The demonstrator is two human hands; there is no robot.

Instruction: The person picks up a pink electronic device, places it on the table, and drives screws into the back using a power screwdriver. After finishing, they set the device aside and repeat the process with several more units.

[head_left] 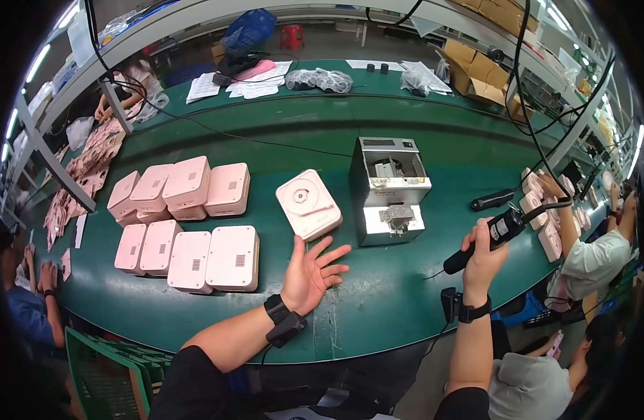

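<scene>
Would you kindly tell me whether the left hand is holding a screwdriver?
No, the right hand grips a black screwdriver, while the left hand is open, palm up, with nothing in it.

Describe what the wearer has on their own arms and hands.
The left hand and right hand are ungloved. Each arm has a black wrist strap bearing a boxy dark module with a thin dark cable. The black sleeves look roughly elbow-length.

Left hand [311,276]: palm up, fingers spread, just beside pink housing [309,204] | Right hand [484,259]: fingers wrapped round black screwdriver [486,243], its bit pointing left | Counter [378,301]: green, bearing silver-and-black machine [390,192] right of that housing, pink boxes [189,248] in two rows at left, black tool [492,200] at right
</scene>
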